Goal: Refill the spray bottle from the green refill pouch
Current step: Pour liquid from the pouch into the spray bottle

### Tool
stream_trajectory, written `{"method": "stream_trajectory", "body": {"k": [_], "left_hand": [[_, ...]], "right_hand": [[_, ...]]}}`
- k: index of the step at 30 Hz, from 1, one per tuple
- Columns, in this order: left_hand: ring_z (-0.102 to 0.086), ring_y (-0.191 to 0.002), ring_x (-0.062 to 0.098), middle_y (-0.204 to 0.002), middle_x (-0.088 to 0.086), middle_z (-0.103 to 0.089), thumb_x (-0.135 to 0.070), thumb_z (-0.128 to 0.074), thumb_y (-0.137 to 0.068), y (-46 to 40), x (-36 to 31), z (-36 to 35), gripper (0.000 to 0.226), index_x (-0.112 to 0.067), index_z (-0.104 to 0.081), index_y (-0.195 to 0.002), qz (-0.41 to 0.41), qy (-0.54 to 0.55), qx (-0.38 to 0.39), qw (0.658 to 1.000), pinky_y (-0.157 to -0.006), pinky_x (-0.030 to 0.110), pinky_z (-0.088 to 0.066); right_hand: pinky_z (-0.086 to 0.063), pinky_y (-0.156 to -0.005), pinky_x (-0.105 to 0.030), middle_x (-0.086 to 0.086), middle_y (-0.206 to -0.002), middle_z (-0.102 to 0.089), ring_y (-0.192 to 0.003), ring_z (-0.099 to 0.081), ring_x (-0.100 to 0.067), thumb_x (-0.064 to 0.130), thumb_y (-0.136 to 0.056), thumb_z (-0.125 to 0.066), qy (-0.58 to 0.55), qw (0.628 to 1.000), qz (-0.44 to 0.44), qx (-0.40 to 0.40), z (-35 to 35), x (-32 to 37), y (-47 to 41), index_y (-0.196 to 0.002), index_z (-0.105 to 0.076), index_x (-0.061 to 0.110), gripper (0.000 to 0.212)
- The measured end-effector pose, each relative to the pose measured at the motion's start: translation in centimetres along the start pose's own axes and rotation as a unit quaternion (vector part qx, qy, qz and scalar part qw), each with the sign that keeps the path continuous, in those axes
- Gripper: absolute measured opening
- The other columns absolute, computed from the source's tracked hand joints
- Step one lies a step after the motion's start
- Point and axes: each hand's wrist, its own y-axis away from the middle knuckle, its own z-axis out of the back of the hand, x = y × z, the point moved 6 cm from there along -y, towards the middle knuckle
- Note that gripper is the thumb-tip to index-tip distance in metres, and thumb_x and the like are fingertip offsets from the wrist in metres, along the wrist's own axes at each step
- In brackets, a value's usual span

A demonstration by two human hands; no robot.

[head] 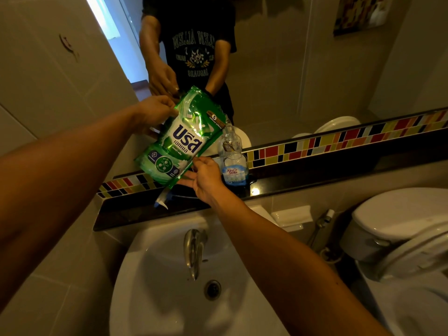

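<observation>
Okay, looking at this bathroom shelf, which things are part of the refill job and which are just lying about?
Part of the job:
green refill pouch, tilted, held in the left hand and right hand
clear spray bottle, open, standing on the dark shelf
spray trigger head, lying on the shelf

Just lying about:
faucet
sink
toilet
soap dish

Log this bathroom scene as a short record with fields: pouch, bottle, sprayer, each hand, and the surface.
pouch: green refill pouch, tilted, its top corner at the bottle's mouth
bottle: clear spray bottle, upright, sprayer off, some blue liquid at the bottom
sprayer: spray head lying on the ledge
left hand: grips the pouch's upper edge
right hand: pinches the pouch's lower edge
surface: dark ledge behind the sink
</observation>
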Motion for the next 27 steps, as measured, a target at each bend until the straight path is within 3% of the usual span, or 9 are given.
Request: {"method": "stream_trajectory", "body": {"k": [12, 15, 19, 27], "left_hand": [[-0.061, -0.097, 0.032, -0.103, 0.009, -0.061, -0.024, -0.053, -0.102, 0.06, -0.12, 0.06, 0.013, -0.026, -0.052, -0.089, -0.001, 0.000, -0.001, 1.000, -0.069, 0.041, -0.050], [-0.062, -0.094, 0.031, -0.103, 0.009, -0.062, -0.024, -0.052, -0.103, 0.12, -0.16, 0.04, 0.011, -0.025, -0.052, -0.092, -0.002, -0.004, 0.003, 1.000, -0.066, 0.040, -0.050], [-0.063, -0.095, 0.031, -0.106, 0.010, -0.063, -0.024, -0.052, -0.103, 0.20, -0.20, 0.04, 0.010, -0.024, -0.052, -0.093, -0.003, -0.004, 0.004, 1.000, -0.069, 0.041, -0.051], [-0.062, -0.094, 0.030, -0.104, 0.010, -0.063, -0.024, -0.052, -0.103, 0.27, -0.23, 0.04, 0.012, -0.024, -0.051, -0.091, -0.003, -0.005, 0.002, 1.000, -0.066, 0.039, -0.050]], "right_hand": [[-0.048, -0.098, -0.073, -0.013, -0.095, -0.072, -0.103, -0.067, -0.049, 0.007, -0.108, -0.042, -0.002, 1.000, -0.001, 0.002, 0.12, -0.08, -0.30, -0.101, -0.057, 0.012, 0.018], [-0.049, -0.097, -0.072, -0.013, -0.095, -0.072, -0.093, -0.071, -0.040, 0.009, -0.108, -0.043, -0.003, 1.000, -0.003, -0.001, 0.22, -0.16, -0.46, -0.103, -0.057, 0.013, 0.015], [-0.049, -0.097, -0.071, -0.013, -0.097, -0.072, -0.099, -0.068, -0.042, 0.008, -0.108, -0.041, -0.005, 1.000, -0.002, 0.001, 0.24, -0.19, -0.55, -0.102, -0.056, 0.013, 0.017], [-0.053, -0.094, -0.068, -0.013, -0.099, -0.074, -0.092, -0.072, -0.037, 0.010, -0.108, -0.043, -0.003, 1.000, 0.001, 0.003, 0.24, -0.29, -0.76, -0.109, -0.056, 0.012, 0.013]]}}
